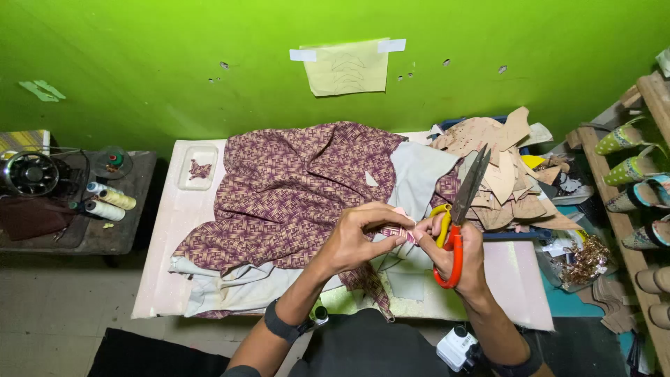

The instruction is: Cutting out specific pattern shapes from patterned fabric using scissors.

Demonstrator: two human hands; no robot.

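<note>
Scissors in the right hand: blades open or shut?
Shut. The scissors point up and away in the right hand, their dark blades lying together as one narrow strip with no gap between them and no fabric in them.

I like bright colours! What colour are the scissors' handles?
The scissors in the right hand have one orange and one yellow handle, seen in the head view.

Patterned cloth (293,188) is lying across the tabletop (167,244); a small tray (197,167) is sitting on it at the cloth's left. Cut pieces (499,167) are piling up right of the cloth; thread spools (105,202) are lying on a side table (118,237) further left.
</note>
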